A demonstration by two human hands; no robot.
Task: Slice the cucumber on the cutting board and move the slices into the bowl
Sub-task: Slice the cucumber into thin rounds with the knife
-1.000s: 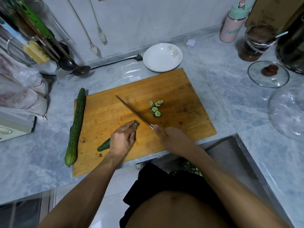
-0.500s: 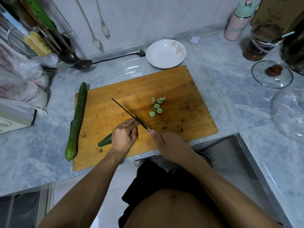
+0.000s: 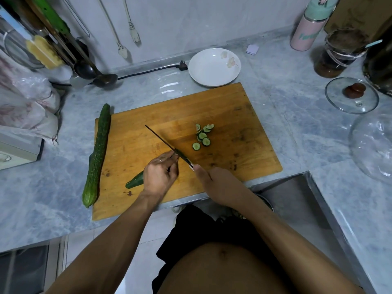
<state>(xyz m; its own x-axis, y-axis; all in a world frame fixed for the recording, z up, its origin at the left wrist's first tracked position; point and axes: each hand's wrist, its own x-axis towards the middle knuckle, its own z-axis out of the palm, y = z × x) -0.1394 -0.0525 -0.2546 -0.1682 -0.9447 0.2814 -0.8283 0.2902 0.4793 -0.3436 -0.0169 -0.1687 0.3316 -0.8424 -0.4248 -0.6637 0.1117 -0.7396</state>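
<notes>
A wooden cutting board [image 3: 233, 115] lies on the marble counter. My left hand [image 3: 160, 176] presses down on a short cucumber piece [image 3: 135, 181], whose green end sticks out to the left of the hand. My right hand [image 3: 214, 183] grips the handle of a knife [image 3: 167, 145]; its blade lies against my left fingertips. Several cucumber slices [image 3: 202, 135] lie in a small heap at the board's middle. A white bowl [image 3: 214, 67] stands empty behind the board.
A whole long cucumber [image 3: 97, 153] lies along the board's left edge. A glass lid [image 3: 352, 95] and a clear bowl [image 3: 373, 145] sit on the right. A steel sink [image 3: 297, 200] lies at the front right. Ladles [image 3: 93, 73] and a power plug [image 3: 183, 65] are at the back.
The knife has cut another slice, which now lies with the heap. My left hand has slid back along the cucumber piece and now covers its cut end. The view shifted slightly.
</notes>
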